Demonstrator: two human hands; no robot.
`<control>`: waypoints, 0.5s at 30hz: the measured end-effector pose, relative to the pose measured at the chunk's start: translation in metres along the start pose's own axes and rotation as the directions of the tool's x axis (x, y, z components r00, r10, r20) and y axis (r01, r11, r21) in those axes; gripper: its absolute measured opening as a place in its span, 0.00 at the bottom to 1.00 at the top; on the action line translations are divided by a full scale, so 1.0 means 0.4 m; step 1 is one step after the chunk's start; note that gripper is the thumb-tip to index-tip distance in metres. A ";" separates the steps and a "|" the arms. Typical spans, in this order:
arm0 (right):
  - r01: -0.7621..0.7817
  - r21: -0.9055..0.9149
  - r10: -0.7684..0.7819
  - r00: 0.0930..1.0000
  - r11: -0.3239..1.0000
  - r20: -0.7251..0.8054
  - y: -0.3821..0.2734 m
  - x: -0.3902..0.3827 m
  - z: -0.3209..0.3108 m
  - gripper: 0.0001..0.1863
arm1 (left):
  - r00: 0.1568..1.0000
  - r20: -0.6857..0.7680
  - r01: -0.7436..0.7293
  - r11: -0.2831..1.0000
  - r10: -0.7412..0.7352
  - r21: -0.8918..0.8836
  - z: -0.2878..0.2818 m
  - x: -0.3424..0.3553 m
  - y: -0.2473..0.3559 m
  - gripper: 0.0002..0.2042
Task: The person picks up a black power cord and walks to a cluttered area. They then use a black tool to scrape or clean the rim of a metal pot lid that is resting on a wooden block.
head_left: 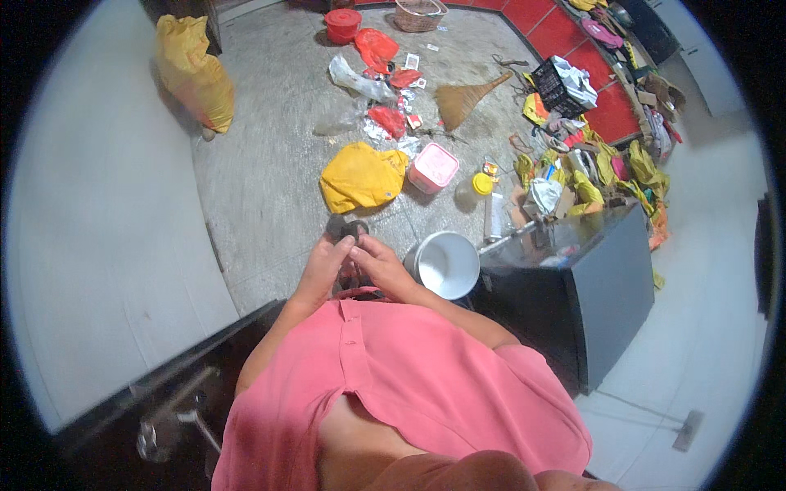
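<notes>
Both your hands are up in front of your chest, close together, working one small dark grey object (345, 227). Left hand (325, 266) has fingers closed round its lower side, thumb up against it. Right hand (381, 263) is curled in from the other side, fingertips pinching at the same piece. Looks like a two-hand grip because the thing is small and needs steadying on one side while the other side gets worked; I can't tell what the object is, too small and partly covered by your fingers.

It sits in the air above the concrete floor (262, 164), touching nothing else.

Just right of your right hand: a white bucket (446, 263), mouth up, tucked against the dark cabinet (589, 295). Probably parked there for reach.

Further out on the floor: yellow cloth (362, 176) bunched in a heap, pink lidded box (433, 167) just beside it, a broom (471, 96) lying flat well apart, red bags and wrappers scattered. Yellow sack (195, 74) leans at the wall, out of the way.
</notes>
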State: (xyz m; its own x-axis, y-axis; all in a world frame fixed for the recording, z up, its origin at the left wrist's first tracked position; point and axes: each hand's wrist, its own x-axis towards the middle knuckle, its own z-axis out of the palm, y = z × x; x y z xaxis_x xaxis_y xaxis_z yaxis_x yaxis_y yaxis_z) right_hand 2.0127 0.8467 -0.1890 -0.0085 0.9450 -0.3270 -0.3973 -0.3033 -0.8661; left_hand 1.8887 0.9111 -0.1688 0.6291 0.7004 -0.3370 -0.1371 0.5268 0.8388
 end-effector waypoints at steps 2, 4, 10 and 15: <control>-0.006 -0.055 0.009 0.999 0.998 0.051 -0.057 0.124 -0.041 0.12 | 0.996 -0.071 -0.048 0.998 0.046 -0.037 -0.043 0.132 0.040 0.14; -0.056 -0.166 0.057 0.998 0.985 0.004 -0.148 0.256 -0.094 0.09 | 0.975 -0.219 -0.057 0.995 0.038 -0.079 -0.076 0.254 0.107 0.14; -0.027 -0.122 0.021 0.999 0.992 -0.047 -0.375 0.520 -0.225 0.09 | 0.948 -0.318 -0.091 0.952 -0.008 -0.294 -0.202 0.549 0.275 0.10; -0.012 -0.108 -0.001 0.993 0.994 -0.118 -0.414 0.691 -0.328 0.13 | 0.954 -0.258 0.070 0.948 -0.155 -0.311 -0.208 0.810 0.340 0.10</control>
State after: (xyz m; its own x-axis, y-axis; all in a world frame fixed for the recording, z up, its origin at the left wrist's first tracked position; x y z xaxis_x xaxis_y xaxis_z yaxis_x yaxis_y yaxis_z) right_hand 2.1966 1.1418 -0.1854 0.1001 0.9242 -0.3687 -0.2958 -0.3261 -0.8979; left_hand 2.0104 1.2498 -0.1995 0.4235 0.7109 -0.5615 -0.3238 0.6977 0.6390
